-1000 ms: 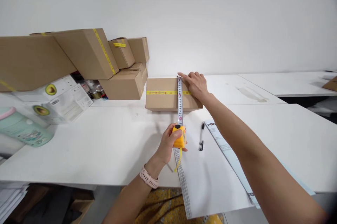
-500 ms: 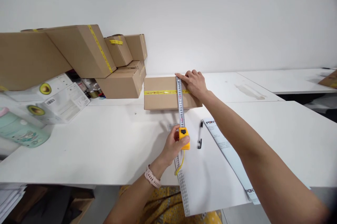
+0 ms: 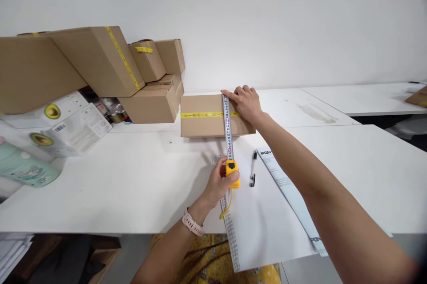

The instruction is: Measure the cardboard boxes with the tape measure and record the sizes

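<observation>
A yellow tape measure (image 3: 232,176) is gripped in my left hand (image 3: 217,186), just in front of a cardboard box (image 3: 201,128) with yellow tape across its top. Its metal blade (image 3: 228,126) runs out over the box from the near side to the far edge. There, my right hand (image 3: 246,104) presses the blade's end with the forefinger, the other fingers bent over the box's right part. A yellow wrist strap (image 3: 227,210) hangs from the tape measure. Under my left hand lies a white paper pad (image 3: 267,226) with a printed edge.
A black-capped pen (image 3: 253,168) lies on the paper, beside a pale blue printed sheet (image 3: 283,182). Stacked cardboard boxes (image 3: 96,62), a white avocado-print carton (image 3: 75,128) and a mint green bottle (image 3: 30,168) stand at left. Another box (image 3: 418,96) sits far right.
Both hands keep their hold and the tape measure stays stretched over the box. The whole view has shifted slightly, with things sitting a little higher and further left.
</observation>
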